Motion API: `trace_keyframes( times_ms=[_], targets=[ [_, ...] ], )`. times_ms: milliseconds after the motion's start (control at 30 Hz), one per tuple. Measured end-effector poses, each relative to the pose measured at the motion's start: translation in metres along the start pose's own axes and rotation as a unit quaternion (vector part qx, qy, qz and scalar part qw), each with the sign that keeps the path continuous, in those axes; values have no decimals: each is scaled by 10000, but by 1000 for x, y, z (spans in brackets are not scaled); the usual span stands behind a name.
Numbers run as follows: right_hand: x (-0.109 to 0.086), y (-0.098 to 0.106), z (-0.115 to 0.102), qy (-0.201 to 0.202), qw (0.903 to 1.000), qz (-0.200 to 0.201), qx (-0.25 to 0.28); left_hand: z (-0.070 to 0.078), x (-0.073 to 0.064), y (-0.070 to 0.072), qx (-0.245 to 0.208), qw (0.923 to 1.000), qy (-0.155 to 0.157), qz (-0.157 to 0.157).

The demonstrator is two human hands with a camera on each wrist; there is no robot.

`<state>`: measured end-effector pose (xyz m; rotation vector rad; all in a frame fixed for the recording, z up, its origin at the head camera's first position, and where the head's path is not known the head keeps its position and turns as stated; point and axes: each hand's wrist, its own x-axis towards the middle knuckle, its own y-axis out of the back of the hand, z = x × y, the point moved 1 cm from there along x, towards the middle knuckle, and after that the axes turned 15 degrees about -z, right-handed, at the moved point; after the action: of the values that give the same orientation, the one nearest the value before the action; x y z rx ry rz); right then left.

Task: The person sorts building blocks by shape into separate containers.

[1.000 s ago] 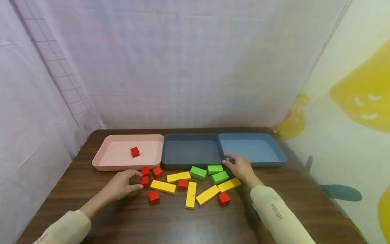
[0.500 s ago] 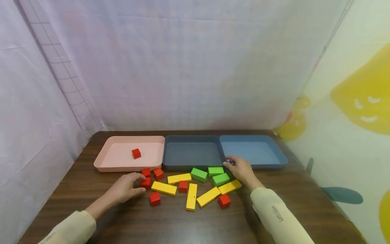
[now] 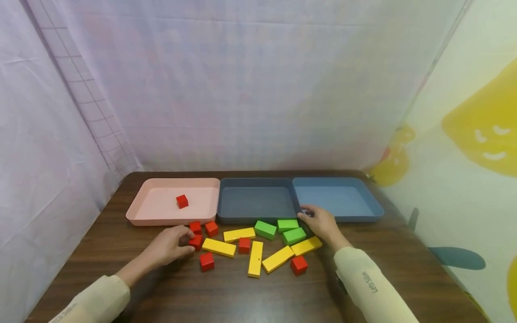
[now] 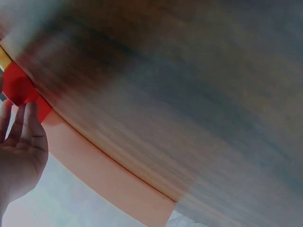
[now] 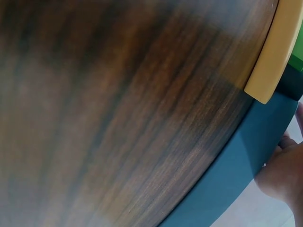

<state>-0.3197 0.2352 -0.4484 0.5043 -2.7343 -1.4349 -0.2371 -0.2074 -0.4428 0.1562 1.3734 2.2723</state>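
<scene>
My left hand [image 3: 169, 245] reaches in from the left, thumb and fingertips on either side of a red cube [image 3: 196, 242] that rests on the table. In the left wrist view that red cube [image 4: 18, 84] shows beside the fingers [image 4: 30, 118], with the thumb mostly cut off by the edge. Another red cube [image 3: 195, 227] touches it from behind. My right hand [image 3: 321, 223] rests at the front corner where the dark grey tray [image 3: 258, 220] meets the blue tray [image 3: 351, 219]; its fingers are loosely bent and I see nothing in them. Green blocks [image 3: 294, 235] lie beside it.
A pink tray [image 3: 161, 222] with one red cube [image 3: 182, 201] in it stands at the left of the row. Several yellow blocks [image 3: 255, 259] and more red cubes [image 3: 299, 265] are scattered over the wooden table [image 3: 258, 300]. White cloth [image 3: 242, 89] hangs behind.
My left hand has edged right, its thumb and fingertips coming closer around the red cube. The right hand keeps its place at the trays. The whole head view shifts slightly.
</scene>
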Motion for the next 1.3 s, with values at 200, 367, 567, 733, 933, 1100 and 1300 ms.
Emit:
trace_keyframes(
  times_ms=[200, 367, 567, 733, 933, 1100, 1300],
  targets=[
    [2, -1, 2, 101, 9999, 36, -47, -1, 0, -1, 100, 9997, -210, 91],
    [1, -1, 4, 106, 9999, 77, -101, 3, 3, -2, 176, 9997, -78, -132],
    [-1, 0, 2, 84, 9999, 55, -101, 3, 5, 0, 246, 9995, -101, -160],
    [-1, 0, 0, 99, 9999, 42, -110, 1, 5, 1, 392, 9984, -389, -108],
    [-2, 1, -2, 83, 9999, 27, -123, 0, 7, -1, 292, 9984, -436, -209],
    [-3, 0, -2, 94, 9998, 36, -170, 0, 9, -3, 269, 9986, -351, -292],
    [-2, 0, 0, 105, 9999, 66, -116, 2, 6, 4, 124, 9992, -299, -218]
  ],
)
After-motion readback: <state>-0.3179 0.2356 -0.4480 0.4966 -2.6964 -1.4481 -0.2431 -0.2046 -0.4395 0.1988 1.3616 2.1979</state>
